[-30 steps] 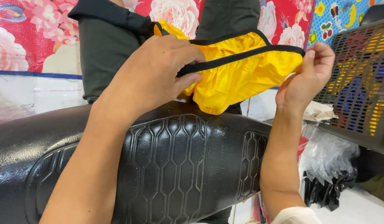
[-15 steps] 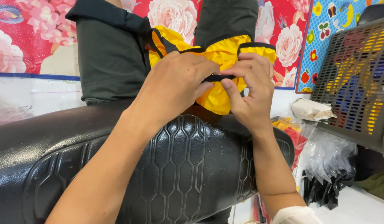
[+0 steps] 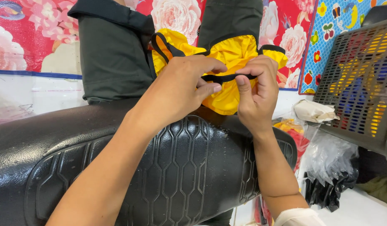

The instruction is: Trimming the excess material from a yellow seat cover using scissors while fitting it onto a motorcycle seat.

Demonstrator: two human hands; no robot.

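Your left hand (image 3: 181,90) and right hand (image 3: 254,90) both pinch the black trim (image 3: 225,78) of the yellow cloth (image 3: 233,54), held above the black seat (image 3: 160,167). A grey crate (image 3: 361,88) stands at right, clear bags (image 3: 327,155) below it, floral sheet (image 3: 30,29) behind.

Grey plastic crate (image 3: 361,83), floral backdrop (image 3: 30,37)

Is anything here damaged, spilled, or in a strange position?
Nothing looks damaged or spilled. The yellow cloth with black trim is bunched, only because the left hand and right hand pinch its black edge together above the black seat. Plastic bags lie in a loose heap at the right.
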